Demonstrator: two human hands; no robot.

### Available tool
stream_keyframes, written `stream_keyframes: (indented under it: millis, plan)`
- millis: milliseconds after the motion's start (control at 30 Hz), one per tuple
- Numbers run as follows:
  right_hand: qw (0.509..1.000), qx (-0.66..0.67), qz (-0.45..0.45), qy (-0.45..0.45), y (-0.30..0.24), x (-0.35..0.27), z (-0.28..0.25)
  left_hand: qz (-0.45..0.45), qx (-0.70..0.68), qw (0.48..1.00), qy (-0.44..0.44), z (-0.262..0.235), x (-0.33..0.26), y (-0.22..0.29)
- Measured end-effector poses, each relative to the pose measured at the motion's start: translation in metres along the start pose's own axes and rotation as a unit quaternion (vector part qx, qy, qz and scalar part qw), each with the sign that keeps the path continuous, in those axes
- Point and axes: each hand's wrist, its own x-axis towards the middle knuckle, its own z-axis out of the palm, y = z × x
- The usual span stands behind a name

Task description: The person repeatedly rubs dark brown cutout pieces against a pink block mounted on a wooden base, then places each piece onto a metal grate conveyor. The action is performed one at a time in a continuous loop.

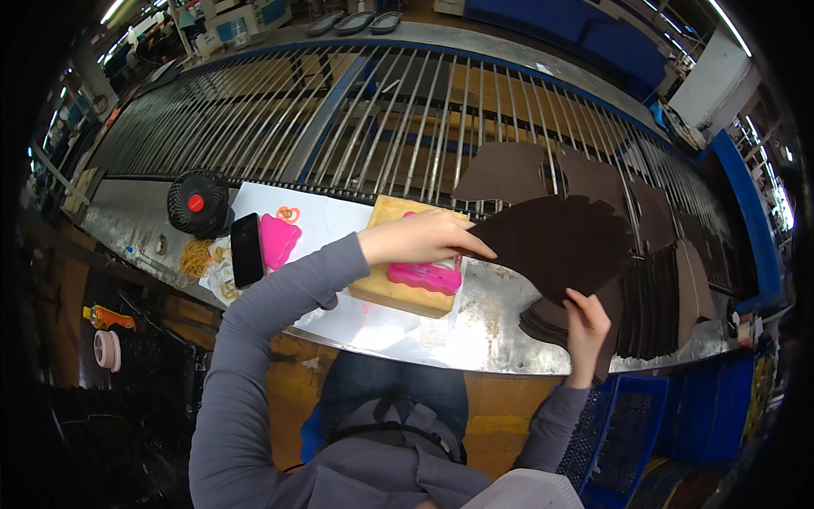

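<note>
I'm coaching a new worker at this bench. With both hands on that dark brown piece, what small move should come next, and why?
Probably lower the brown piece flat onto the stack or bench. The left hand pinches its left edge above the pink pad, and the right hand holds its lower edge, so it hangs unsupported between them.

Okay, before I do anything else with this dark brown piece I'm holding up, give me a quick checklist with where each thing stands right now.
1. Left hand on the upper left edge of the fanned dark brown cut sheets: ok.
2. Right hand gripping their lower edge: ok.
3. Sheets lifted off the metal bench: ok.
4. How many sheets are in the grip: cannot tell.
5. Pink stamp-like block sitting on the pale wooden block: ok.
6. Black phone away from the hands: ok.
</note>
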Motion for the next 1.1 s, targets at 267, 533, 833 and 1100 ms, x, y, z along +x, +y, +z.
stream_keyframes:
  millis: [267,533,833,1100]
  plan:
    - [0.997,0.021,0.023,0.064,-0.029,0.041,-0.082,0.072,0.070,0.994,0.036,-0.008,0.058,0.011]
    - [0.975,-0.153,-0.124,-0.105,-0.064,0.151,-0.061,0.127,0.388,0.909,0.085,-0.068,0.106,-0.006]
    - [0.989,0.043,0.044,0.136,0.102,0.262,0.100,0.060,0.362,0.867,0.337,-0.142,0.073,-0.013]
    - [0.704,0.560,0.412,0.147,0.200,0.281,0.257,-0.270,0.019,0.839,0.472,-0.099,-0.138,-0.062]
